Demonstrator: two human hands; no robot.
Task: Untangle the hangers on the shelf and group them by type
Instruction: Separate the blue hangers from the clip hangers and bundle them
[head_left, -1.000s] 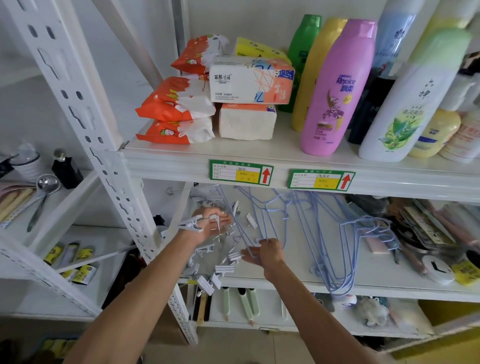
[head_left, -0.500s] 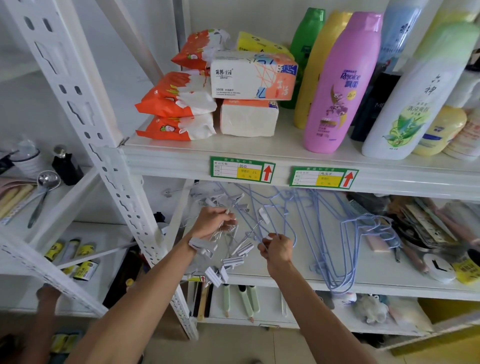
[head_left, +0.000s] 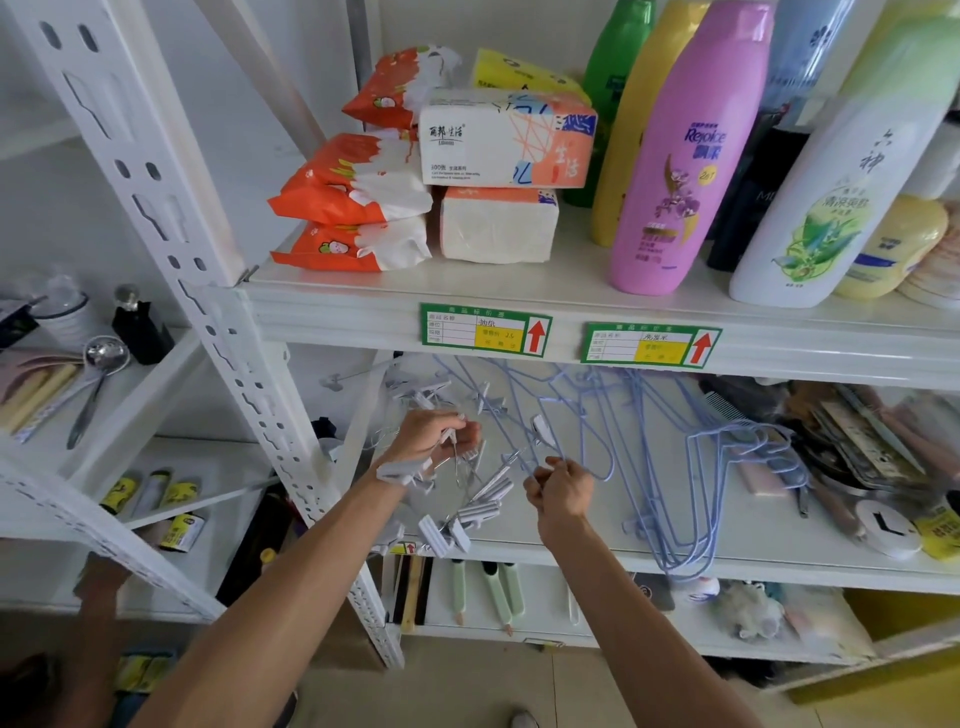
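On the middle shelf (head_left: 597, 558) lies a tangle of white clip hangers (head_left: 475, 512) at the left and blue wire hangers (head_left: 675, 467) spread to the right. My left hand (head_left: 428, 439) grips a white clip hanger lifted off the shelf, its clips dangling under my wrist. My right hand (head_left: 561, 486) pinches a blue wire hanger where it crosses the white clips. Some blue hangers overhang the shelf's front edge.
Tissue packs (head_left: 506, 137) and tall bottles (head_left: 680, 156) stand on the shelf above. Combs and small clutter (head_left: 857, 457) fill the right of the hanger shelf. A white slotted upright (head_left: 249, 384) stands at the left, with spoons (head_left: 101, 364) on a side shelf.
My left hand closed on the white clip hanger and raised it. My right hand moved up and right and pinched a blue wire hanger.
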